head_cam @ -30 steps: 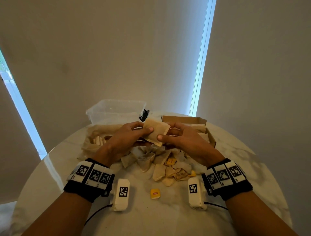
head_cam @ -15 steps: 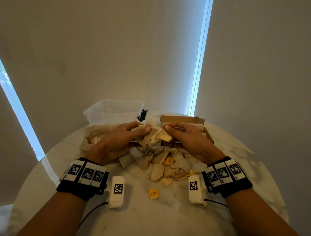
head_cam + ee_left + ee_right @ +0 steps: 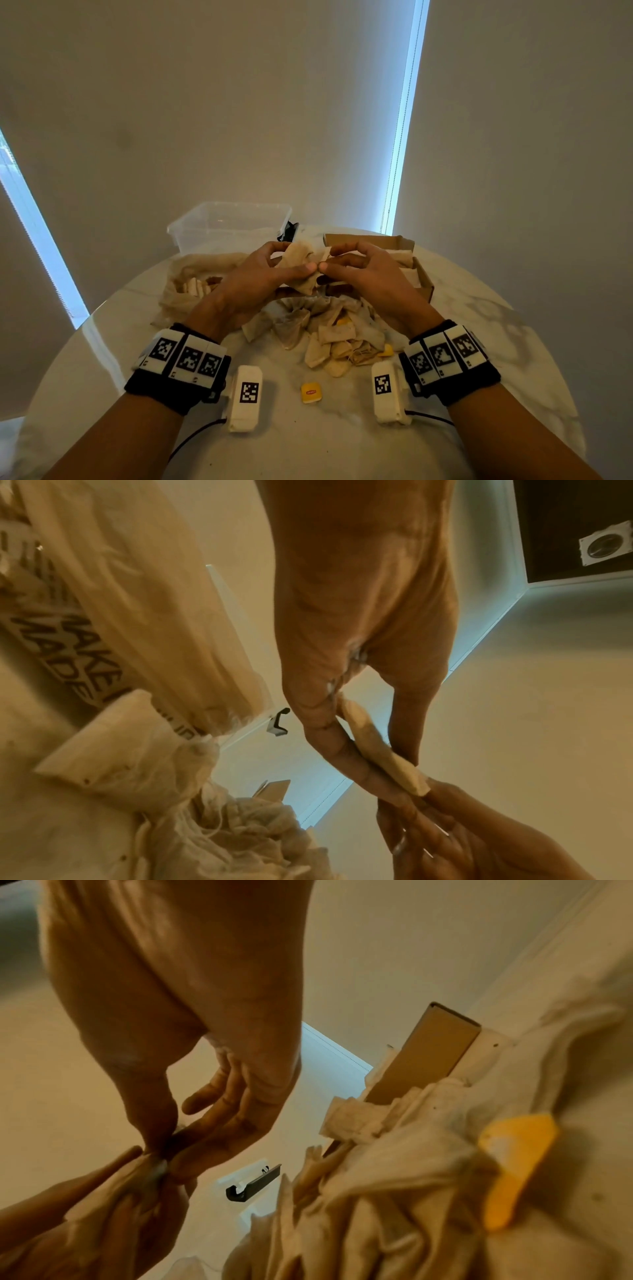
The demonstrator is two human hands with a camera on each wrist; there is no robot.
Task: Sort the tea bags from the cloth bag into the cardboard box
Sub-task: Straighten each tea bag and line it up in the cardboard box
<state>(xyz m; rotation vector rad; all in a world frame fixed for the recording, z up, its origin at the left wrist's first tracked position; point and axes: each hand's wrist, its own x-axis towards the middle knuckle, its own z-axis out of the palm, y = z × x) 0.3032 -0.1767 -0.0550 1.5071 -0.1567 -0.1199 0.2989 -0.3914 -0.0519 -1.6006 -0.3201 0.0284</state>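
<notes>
Both hands hold one beige tea bag up over the table. My left hand pinches it between thumb and fingers, as the left wrist view shows for the tea bag. My right hand pinches the bag's near corner with thumb and forefinger, its other fingers spread in the right wrist view. The cloth bag lies open at the left with tea bags inside. The cardboard box stands open at the right, holding tea bags. A loose pile of tea bags lies below the hands.
A clear plastic container stands behind the cloth bag. A yellow tag lies alone near the front, between two white tagged devices with cables. The round marble table has bare surface at front and right.
The tea bag was held flat between the hands a second ago; now it is crumpled in the left hand, and the right thumb and forefinger have closed in on its corner.
</notes>
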